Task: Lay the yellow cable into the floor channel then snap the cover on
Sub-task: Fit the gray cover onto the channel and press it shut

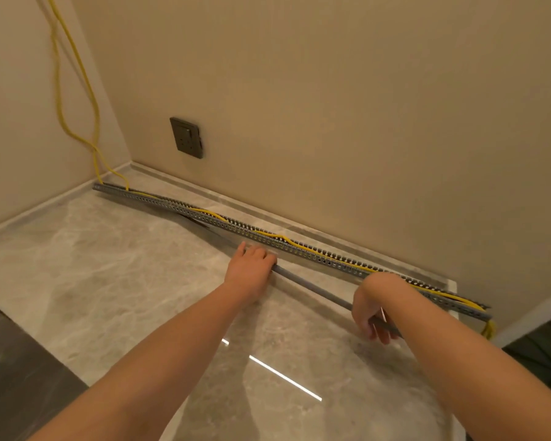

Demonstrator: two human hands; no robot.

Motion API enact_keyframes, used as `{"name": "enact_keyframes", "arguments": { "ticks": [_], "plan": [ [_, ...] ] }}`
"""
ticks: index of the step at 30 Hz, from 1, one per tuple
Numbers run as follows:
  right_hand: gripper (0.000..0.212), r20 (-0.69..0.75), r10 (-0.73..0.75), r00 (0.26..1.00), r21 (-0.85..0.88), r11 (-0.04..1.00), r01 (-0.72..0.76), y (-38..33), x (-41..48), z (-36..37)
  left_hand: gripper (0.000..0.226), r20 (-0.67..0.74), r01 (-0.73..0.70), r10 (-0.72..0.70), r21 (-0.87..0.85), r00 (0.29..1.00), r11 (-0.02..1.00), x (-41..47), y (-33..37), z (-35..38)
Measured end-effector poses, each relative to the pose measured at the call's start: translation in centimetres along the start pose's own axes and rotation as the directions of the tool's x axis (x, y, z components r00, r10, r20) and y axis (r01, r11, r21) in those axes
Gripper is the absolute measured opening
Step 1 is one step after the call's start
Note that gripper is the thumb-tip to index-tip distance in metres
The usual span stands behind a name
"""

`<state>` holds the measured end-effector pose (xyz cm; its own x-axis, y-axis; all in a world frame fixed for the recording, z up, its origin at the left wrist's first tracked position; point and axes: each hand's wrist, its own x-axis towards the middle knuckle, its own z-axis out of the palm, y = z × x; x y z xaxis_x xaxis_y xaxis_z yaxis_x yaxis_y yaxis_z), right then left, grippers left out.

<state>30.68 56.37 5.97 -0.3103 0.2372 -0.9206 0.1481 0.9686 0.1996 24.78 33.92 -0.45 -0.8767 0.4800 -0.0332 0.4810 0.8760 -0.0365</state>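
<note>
A long grey slotted floor channel (302, 249) runs along the wall from the far left corner to the right. The yellow cable (76, 74) hangs down the left wall, enters the channel's left end and lies inside it in loose waves, coming out at the right end. The grey cover strip (315, 292) lies just in front of the channel, slanting across the floor. My left hand (250, 265) grips the cover near its middle. My right hand (371, 310) grips it nearer its right end, fingers curled around it.
A dark wall socket (187, 137) sits low on the wall above the channel. The floor is glossy beige marble (108, 265) with a raised skirting along both walls. A darker floor strip lies at the lower left and a dark area at the right edge.
</note>
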Motion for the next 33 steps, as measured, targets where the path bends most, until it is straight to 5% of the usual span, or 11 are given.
{"name": "enact_keyframes", "arguments": {
  "ticks": [4,8,11,15,18,24,33],
  "plan": [
    [0.026,-0.335,-0.205,0.92,0.271,0.914,0.302,-1.1,1.1,0.1,0.028,0.04,-0.182,0.181,0.039,0.983,0.982,0.2,1.6,-0.7],
    [0.027,-0.573,-0.213,0.791,0.34,0.816,0.466,-3.2,1.9,0.2,0.036,-0.053,-0.225,0.22,-0.135,0.974,0.965,0.4,3.6,-0.8],
    [0.026,-0.563,-0.205,0.8,0.187,0.912,0.365,-2.3,2.3,0.2,0.046,-0.026,-0.25,0.249,-0.144,0.968,0.957,0.7,3.6,-1.1],
    [0.019,-0.379,-0.136,0.915,-0.003,0.989,0.146,0.7,2.0,0.8,0.042,0.025,-0.215,0.216,-0.031,0.976,0.976,0.5,2.3,-0.3],
    [0.023,-0.404,-0.072,0.912,0.116,0.985,0.129,2.6,2.0,1.1,0.034,0.045,-0.167,0.169,-0.031,0.985,0.985,0.1,1.9,0.4],
    [0.042,-0.611,-0.322,0.723,0.081,0.883,0.462,-0.6,2.7,1.4,0.031,0.051,-0.165,0.167,-0.047,0.985,0.985,-0.6,2.1,0.4],
    [0.034,-0.753,-0.409,0.515,-0.106,0.849,0.518,-6.6,2.5,-0.1,0.026,-0.089,-0.075,0.058,-0.198,0.994,0.977,-2.8,-3.7,-1.0]
  ]
}}
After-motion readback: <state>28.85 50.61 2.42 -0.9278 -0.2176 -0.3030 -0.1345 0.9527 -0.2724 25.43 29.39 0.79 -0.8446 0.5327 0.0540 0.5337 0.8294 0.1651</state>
